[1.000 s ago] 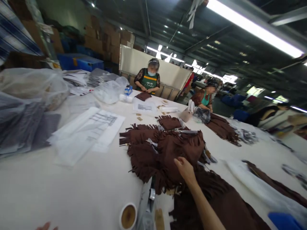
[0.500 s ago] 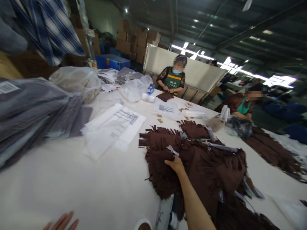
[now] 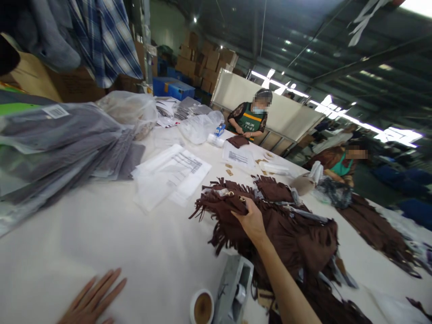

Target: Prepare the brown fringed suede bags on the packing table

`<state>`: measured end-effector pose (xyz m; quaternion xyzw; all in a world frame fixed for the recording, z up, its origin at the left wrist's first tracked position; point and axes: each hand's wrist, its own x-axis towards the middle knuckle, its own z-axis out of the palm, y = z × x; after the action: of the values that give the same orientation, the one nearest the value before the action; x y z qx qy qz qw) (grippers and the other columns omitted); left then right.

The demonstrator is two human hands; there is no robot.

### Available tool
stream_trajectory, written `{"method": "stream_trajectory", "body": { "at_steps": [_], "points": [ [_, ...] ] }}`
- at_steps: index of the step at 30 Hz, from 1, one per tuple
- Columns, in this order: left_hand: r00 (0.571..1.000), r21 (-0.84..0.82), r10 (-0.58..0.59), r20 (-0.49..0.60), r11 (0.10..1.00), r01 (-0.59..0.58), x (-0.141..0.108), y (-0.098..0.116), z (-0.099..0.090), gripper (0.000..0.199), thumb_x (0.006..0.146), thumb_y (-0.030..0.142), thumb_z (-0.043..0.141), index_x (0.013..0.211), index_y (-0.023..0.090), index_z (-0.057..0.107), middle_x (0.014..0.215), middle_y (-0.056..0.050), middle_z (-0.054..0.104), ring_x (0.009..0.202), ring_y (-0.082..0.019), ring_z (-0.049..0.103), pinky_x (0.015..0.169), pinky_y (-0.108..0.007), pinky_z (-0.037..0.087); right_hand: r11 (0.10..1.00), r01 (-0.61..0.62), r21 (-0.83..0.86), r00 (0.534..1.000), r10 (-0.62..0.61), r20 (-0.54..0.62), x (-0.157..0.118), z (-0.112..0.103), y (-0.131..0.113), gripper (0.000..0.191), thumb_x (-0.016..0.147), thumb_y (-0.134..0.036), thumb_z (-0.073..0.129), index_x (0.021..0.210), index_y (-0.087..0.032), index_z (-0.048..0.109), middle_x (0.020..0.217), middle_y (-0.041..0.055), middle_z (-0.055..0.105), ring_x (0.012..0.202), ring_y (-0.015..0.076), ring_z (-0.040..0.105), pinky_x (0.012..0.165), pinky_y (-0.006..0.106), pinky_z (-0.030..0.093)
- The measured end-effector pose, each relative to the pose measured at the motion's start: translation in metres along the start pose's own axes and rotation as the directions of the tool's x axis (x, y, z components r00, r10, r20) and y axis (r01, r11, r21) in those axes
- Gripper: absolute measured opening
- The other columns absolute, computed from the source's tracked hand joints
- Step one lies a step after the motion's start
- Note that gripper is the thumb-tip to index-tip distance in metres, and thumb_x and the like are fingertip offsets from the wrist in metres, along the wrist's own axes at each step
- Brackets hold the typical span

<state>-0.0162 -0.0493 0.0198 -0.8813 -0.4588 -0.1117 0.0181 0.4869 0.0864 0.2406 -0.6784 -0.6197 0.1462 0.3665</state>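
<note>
So my right hand (image 3: pixel 250 221) has a fringed brown piece (image 3: pixel 221 216) pinched by its edge, just beyond the gray holder (image 3: pixel 228 279); my left hand (image 3: pixel 91 297) is spread, grasping nothing, left of that holder. I'd call this the picking-up step, and the next move needs a firm pinch. White table (image 3: pixel 145 252) under the holder, co-worker (image 3: pixel 251 120) and stacked cartons (image 3: pixel 212 61) way past it.

Fringed piece (image 3: pixel 219 211) in the right grip (image 3: pixel 251 220): matt, suede-like cloth, rough strip-cut edges
Ring (image 3: pixel 231 194) just left of the right grip: glossy metal
Printed sleeves (image 3: pixel 168 173) farther left: thin, translucent plastic
Desk (image 3: pixel 151 238) under the left grip (image 3: pixel 92 300): smooth, matt
Dispenser (image 3: pixel 229 270) below the right grip: hard, smooth
</note>
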Motion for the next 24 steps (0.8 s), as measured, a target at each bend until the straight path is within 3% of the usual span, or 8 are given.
{"method": "stream_trajectory", "body": {
  "at_steps": [3,4,7,10,17,20,22,24],
  "points": [
    [0.996,0.029,0.051,-0.077,0.998,-0.049,0.006,0.005,-0.011,0.058,0.089,0.059,0.051,0.144,0.042,0.04,0.144,0.003,0.051,0.13,-0.023,0.051,0.113,-0.034,0.032,0.959,0.279,-0.057,0.957,-0.282,-0.061,-0.005,-0.005,-0.047,0.024,0.076,-0.016,0.06,0.1,-0.021,0.062,0.123,0.0107,0.064,0.117,0.0246,0.057,0.105,0.045,0.044],
    [0.991,0.059,0.084,-0.103,0.995,-0.078,0.009,0.006,-0.017,0.06,0.089,0.058,0.051,0.145,0.041,0.038,0.145,0.003,0.05,0.13,-0.022,0.051,0.113,-0.032,0.032,0.908,0.405,-0.104,0.907,-0.414,-0.083,-0.009,-0.005,-0.061,0.02,0.078,-0.011,0.055,0.093,-0.022,0.062,0.122,0.0103,0.064,0.117,0.024,0.057,0.104,0.046,0.045],
    [0.982,0.166,0.13,-0.134,0.98,-0.107,0.014,0.011,-0.033,0.063,0.091,0.054,0.052,0.148,0.034,0.036,0.149,0.0,0.045,0.134,-0.021,0.046,0.117,-0.032,0.023,0.665,0.7,-0.26,0.671,-0.738,-0.079,-0.025,-0.004,-0.092,0.026,0.08,-0.001,0.047,0.084,-0.024,0.06,0.117,0.0083,0.067,0.116,0.0224,0.059,0.102,0.049,0.047],
    [0.984,0.181,0.118,-0.132,0.979,-0.094,0.014,0.015,-0.041,0.064,0.091,0.055,0.051,0.149,0.03,0.035,0.151,-0.004,0.042,0.137,-0.024,0.041,0.12,-0.036,0.015,0.544,0.783,-0.301,0.57,-0.822,-0.002,-0.042,-0.002,-0.111,0.025,0.081,-0.001,0.049,0.084,-0.023,0.06,0.118,0.0081,0.068,0.116,0.0221,0.06,0.104,0.049,0.045],
    [0.993,0.074,0.073,-0.095,0.995,-0.066,0.007,0.016,-0.031,0.065,0.093,0.052,0.052,0.15,0.03,0.031,0.154,-0.004,0.038,0.14,-0.024,0.037,0.122,-0.04,0.008,0.446,0.829,-0.336,0.504,-0.857,0.105,-0.079,0.011,-0.147,0.024,0.086,-0.003,0.049,0.081,-0.024,0.059,0.117,0.0046,0.07,0.118,0.0204,0.059,0.109,0.049,0.039],
    [0.992,0.064,0.076,-0.1,0.996,-0.07,0.008,0.016,-0.028,0.064,0.094,0.052,0.051,0.15,0.03,0.031,0.154,-0.004,0.038,0.14,-0.024,0.036,0.122,-0.041,0.002,0.451,0.853,-0.263,0.494,-0.861,0.125,-0.086,0.016,-0.16,0.024,0.087,-0.004,0.047,0.081,-0.024,0.059,0.117,0.0056,0.071,0.117,0.0202,0.059,0.105,0.046,0.044],
    [0.992,0.074,0.078,-0.104,0.995,-0.07,0.008,0.016,-0.028,0.063,0.094,0.05,0.05,0.15,0.029,0.031,0.153,-0.005,0.04,0.14,-0.025,0.036,0.122,-0.043,0.001,0.509,0.841,-0.185,0.53,-0.844,0.087,-0.088,0.017,-0.164,0.024,0.086,-0.003,0.047,0.083,-0.023,0.058,0.116,0.0079,0.07,0.113,0.021,0.06,0.096,0.044,0.051],
    [0.992,0.079,0.082,-0.098,0.994,-0.074,0.009,0.016,-0.029,0.063,0.094,0.048,0.05,0.15,0.028,0.031,0.153,-0.006,0.04,0.141,-0.026,0.035,0.122,-0.043,0.005,0.596,0.795,-0.113,0.602,-0.798,0.025,-0.09,0.016,-0.165,0.023,0.085,-0.003,0.048,0.083,-0.023,0.058,0.115,0.0084,0.07,0.108,0.0211,0.062,0.088,0.041,0.054]
  ]
}}
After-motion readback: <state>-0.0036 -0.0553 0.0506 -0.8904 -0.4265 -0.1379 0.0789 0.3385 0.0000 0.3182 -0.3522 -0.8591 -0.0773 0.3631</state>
